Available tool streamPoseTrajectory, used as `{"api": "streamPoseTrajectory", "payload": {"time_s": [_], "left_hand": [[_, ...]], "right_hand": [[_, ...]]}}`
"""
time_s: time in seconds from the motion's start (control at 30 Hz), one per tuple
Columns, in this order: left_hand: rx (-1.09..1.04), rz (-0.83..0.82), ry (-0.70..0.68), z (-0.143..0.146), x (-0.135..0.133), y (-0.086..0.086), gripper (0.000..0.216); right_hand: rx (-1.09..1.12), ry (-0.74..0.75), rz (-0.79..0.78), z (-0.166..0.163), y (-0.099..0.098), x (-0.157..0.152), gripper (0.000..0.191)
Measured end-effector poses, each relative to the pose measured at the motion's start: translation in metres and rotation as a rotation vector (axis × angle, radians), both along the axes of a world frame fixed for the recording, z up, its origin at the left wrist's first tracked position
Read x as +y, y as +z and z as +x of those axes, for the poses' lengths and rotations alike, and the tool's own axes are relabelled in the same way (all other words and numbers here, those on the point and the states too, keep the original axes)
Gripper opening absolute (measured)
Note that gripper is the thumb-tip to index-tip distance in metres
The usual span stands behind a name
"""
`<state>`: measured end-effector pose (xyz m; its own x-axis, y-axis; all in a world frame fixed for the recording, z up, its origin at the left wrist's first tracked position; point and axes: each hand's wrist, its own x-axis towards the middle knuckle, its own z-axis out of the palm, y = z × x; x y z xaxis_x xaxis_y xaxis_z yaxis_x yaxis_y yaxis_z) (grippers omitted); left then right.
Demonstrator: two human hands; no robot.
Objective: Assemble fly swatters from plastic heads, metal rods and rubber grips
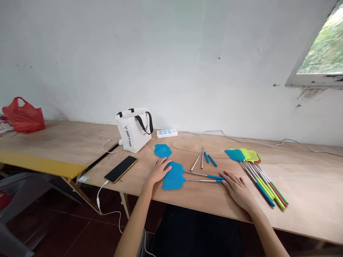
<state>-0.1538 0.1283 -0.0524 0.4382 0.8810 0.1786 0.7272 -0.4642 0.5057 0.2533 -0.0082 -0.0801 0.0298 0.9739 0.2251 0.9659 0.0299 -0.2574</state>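
Observation:
Two blue fly swatters (175,175) lie side by side on the plywood table (308,200), with metal shafts and blue grips pointing right. My left hand (158,170) rests flat on their mesh heads, fingers spread. My right hand (237,189) lies flat on the table with its fingertips at the blue grip ends. A loose blue swatter head (162,150) lies just beyond my left hand. Two loose metal shafts (198,159) and two blue grips (209,159) lie behind the swatters.
A row of finished swatters (257,175) in blue, yellow, green and red lies at the right. A black phone (120,169) on a charging cable, a white tote bag (134,129) and a power strip (167,133) sit at the left and back. A red plastic bag (23,115) is far left.

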Motion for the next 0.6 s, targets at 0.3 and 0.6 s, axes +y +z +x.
{"api": "streamPoseTrajectory", "payload": {"time_s": [0.3,0.6], "left_hand": [[0.004,0.006,0.009,0.0005,-0.0017,0.0022,0.045],[-0.002,-0.017,-0.003,0.0012,0.0034,0.0017,0.038]], "right_hand": [[-0.008,0.000,0.013,-0.0001,0.0001,0.0017,0.054],[-0.002,0.006,0.012,-0.0002,-0.0001,0.0035,0.054]]}}
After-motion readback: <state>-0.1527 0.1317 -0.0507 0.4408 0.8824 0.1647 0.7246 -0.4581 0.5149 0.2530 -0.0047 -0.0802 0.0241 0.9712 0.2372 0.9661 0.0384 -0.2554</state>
